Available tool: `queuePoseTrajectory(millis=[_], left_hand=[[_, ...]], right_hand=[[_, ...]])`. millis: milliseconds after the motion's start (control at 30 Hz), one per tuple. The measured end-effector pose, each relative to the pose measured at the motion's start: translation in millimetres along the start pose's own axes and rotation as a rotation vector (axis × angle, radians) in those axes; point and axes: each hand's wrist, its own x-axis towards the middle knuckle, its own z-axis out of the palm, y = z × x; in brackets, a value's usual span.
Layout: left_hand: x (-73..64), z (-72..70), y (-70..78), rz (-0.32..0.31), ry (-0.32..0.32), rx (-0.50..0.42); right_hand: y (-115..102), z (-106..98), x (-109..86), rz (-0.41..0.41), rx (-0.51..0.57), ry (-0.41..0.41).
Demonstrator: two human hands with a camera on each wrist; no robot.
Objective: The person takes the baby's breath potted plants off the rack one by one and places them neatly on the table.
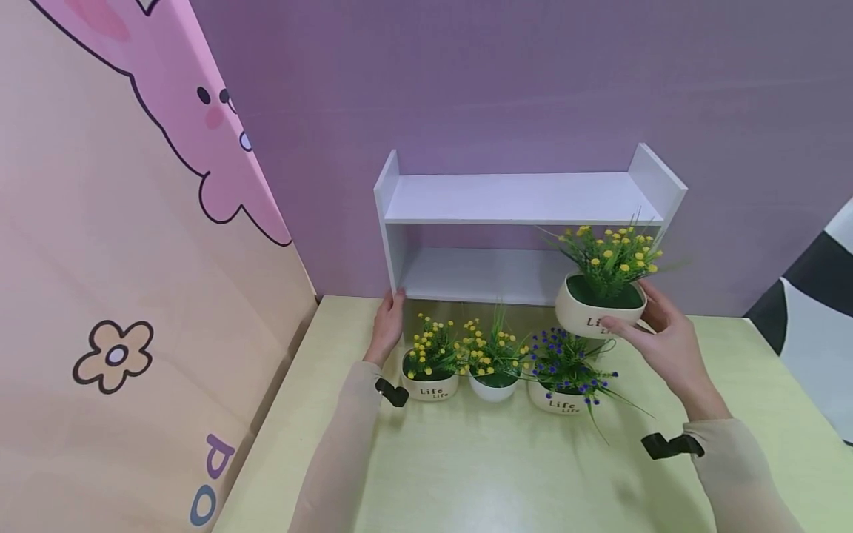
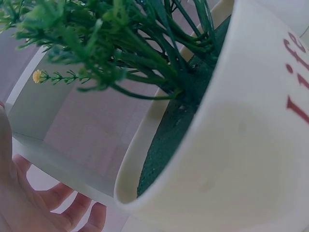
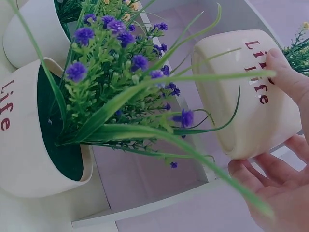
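Observation:
My right hand grips a cream oval flowerpot with yellow flowers, thumb across its lettered front. This pot is held up before the right end of a white two-tier shelf, near lower-board height. The right wrist view shows the fingers against the pot's side and base. At the shelf's lower left corner, my left hand holds the side panel, with several fingertips showing past the edge in the left wrist view.
In front of the shelf stand a cream pot with yellow flowers, a round white pot and a cream pot with purple-blue flowers. They rest on a pale table. A purple wall rises behind, a printed panel at left.

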Motion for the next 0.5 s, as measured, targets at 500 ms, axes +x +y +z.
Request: queuePoseTrajectory(millis=[500], left_hand=[[-0.2, 0.4, 0.1, -0.014, 0.006, 0.002]], right_hand=[[4.7, -8.7, -2.6, -0.028, 0.061, 0.020]])
